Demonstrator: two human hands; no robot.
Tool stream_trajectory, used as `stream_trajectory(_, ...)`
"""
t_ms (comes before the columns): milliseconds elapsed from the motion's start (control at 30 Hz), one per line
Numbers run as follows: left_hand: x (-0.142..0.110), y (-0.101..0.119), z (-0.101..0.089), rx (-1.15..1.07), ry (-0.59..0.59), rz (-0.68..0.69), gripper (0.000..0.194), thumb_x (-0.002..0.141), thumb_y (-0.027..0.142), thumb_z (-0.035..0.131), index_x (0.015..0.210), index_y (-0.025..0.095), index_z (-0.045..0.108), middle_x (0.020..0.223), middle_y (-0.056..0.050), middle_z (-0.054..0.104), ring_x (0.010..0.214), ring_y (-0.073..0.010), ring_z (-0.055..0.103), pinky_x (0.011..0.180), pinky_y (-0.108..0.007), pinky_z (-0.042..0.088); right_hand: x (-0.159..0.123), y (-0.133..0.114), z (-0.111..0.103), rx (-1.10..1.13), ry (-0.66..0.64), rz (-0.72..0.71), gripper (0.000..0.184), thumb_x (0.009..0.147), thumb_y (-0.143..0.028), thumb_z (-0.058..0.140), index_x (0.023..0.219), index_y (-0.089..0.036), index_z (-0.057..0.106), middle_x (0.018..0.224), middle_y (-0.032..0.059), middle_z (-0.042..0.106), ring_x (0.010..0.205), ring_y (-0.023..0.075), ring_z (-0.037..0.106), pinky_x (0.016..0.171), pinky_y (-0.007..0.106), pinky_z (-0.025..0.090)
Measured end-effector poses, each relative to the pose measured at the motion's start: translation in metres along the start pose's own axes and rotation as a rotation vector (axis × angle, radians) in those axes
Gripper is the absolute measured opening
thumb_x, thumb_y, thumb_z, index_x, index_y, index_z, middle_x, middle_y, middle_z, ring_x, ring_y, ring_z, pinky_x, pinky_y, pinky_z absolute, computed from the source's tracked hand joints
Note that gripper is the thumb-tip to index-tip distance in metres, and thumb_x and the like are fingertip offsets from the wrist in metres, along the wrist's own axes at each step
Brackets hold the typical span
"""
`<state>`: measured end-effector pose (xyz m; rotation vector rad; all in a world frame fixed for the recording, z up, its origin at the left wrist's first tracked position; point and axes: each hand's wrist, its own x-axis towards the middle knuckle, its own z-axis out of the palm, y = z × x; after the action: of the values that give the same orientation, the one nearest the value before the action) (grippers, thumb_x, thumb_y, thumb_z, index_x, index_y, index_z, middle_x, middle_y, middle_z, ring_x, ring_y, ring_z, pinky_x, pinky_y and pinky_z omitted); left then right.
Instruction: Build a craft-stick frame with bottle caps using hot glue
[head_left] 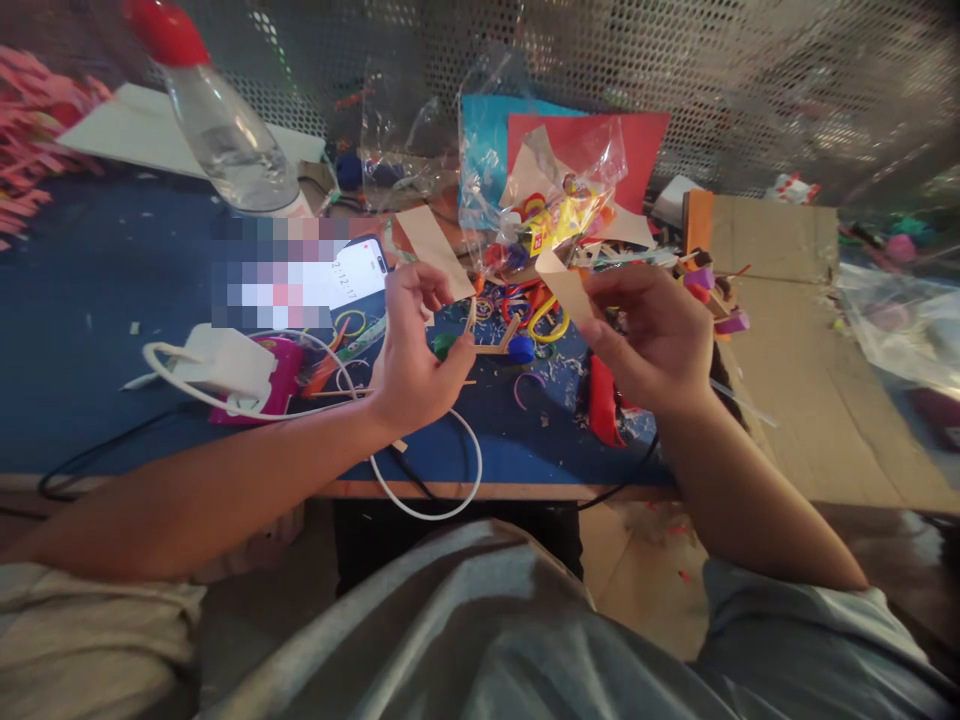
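Cream paper [564, 288] is pinched in the right hand [660, 330] above the cluttered table [150, 230], while the left hand [412, 355] curls part-open by the sticks [492, 350] and blue cap [521, 349], its hold unclear, so squeezing harder could crease the paper or a bump scatter them.

One head-worn view, forward and down at close range, over left hand [416, 350], right hand [660, 330] and blue tabletop [97, 330]

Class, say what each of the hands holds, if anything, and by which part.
Right hand: a paper strip, pinched at its right end. Left hand: cannot be told whether it holds anything.
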<state>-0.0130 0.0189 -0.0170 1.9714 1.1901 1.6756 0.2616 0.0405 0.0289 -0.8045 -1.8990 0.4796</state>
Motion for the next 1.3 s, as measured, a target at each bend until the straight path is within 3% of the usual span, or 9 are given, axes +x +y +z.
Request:
stream_trajectory(133, -0.004, -0.005, 0.000, 0.179, -0.128, -0.088, 0.078, 0.085, 0.010, 0.072, 0.153, 0.028, 0.038, 0.140, -0.013, 0.056, 0.121, -0.0283, 0.055, 0.115, -0.052, 0.052, -0.005, 0.015, 0.007, 0.038, 0.054, 0.014, 0.038, 0.102, -0.055, 0.080, 0.131, -0.031, 0.076, 0.117, 0.0074, 0.082, 0.096, 0.0240, 0.078, 0.087, 0.045, 0.067)
stream_trajectory(333, -0.009, -0.009, 0.000, 0.332, -0.305, -0.204, 0.101, 0.082, 0.006, 0.070, 0.170, 0.029, 0.026, 0.154, -0.015, 0.058, 0.141, -0.0372, 0.055, 0.123, -0.064, 0.047, -0.011, 0.030, 0.004, -0.071, -0.001, 0.004, 0.038, 0.100, -0.050, 0.081, 0.131, -0.029, 0.074, 0.115, 0.0070, 0.081, 0.096, 0.0240, 0.075, 0.090, 0.045, 0.063)
stream_trajectory(533, -0.003, -0.016, -0.001, 0.388, -0.398, -0.240, 0.098, 0.080, 0.006, 0.068, 0.168, 0.027, 0.030, 0.150, -0.015, 0.059, 0.142, -0.0377, 0.055, 0.126, -0.067, 0.047, -0.015, 0.034, 0.008, -0.052, 0.023, 0.016, 0.042, 0.101, -0.053, 0.079, 0.135, -0.030, 0.073, 0.120, 0.0073, 0.080, 0.103, 0.0250, 0.078, 0.095, 0.046, 0.064)
stream_trajectory(767, -0.002, -0.022, -0.001, 0.296, -0.534, -0.215, 0.101, 0.076, 0.005, 0.066, 0.170, 0.020, 0.033, 0.127, -0.012, 0.066, 0.123, -0.0343, 0.060, 0.122, -0.065, 0.050, -0.016, 0.036, 0.012, -0.034, 0.079, 0.004, 0.046, 0.105, -0.064, 0.070, 0.137, -0.031, 0.072, 0.113, 0.0074, 0.076, 0.097, 0.0252, 0.076, 0.090, 0.046, 0.066)
stream_trajectory(967, 0.001, -0.021, -0.002, 0.183, -0.538, -0.246, 0.090, 0.083, 0.007, 0.066, 0.168, 0.015, 0.037, 0.117, -0.012, 0.067, 0.121, -0.0329, 0.063, 0.118, -0.060, 0.052, -0.016, 0.031, 0.013, -0.021, 0.042, 0.014, 0.039, 0.107, -0.057, 0.070, 0.135, -0.030, 0.071, 0.113, 0.0066, 0.077, 0.094, 0.0229, 0.073, 0.089, 0.044, 0.063)
stream_trajectory(1100, 0.002, -0.017, -0.002, 0.135, -0.558, -0.258, 0.084, 0.086, 0.012, 0.066, 0.165, 0.018, 0.037, 0.117, -0.009, 0.069, 0.116, -0.0266, 0.067, 0.111, -0.048, 0.055, -0.016, 0.030, 0.015, 0.026, 0.066, 0.016, 0.038, 0.108, -0.056, 0.070, 0.135, -0.030, 0.071, 0.115, 0.0066, 0.077, 0.097, 0.0228, 0.074, 0.088, 0.042, 0.061)
stream_trajectory(1300, -0.003, -0.016, 0.002, -0.008, -0.523, -0.256, 0.076, 0.091, 0.015, 0.067, 0.160, 0.021, 0.037, 0.117, -0.006, 0.072, 0.105, -0.0211, 0.070, 0.101, -0.042, 0.055, -0.017, 0.030, 0.017, 0.072, 0.091, 0.031, 0.039, 0.110, -0.060, 0.065, 0.132, -0.029, 0.070, 0.101, 0.0034, 0.072, 0.083, 0.0201, 0.068, 0.074, 0.039, 0.055)
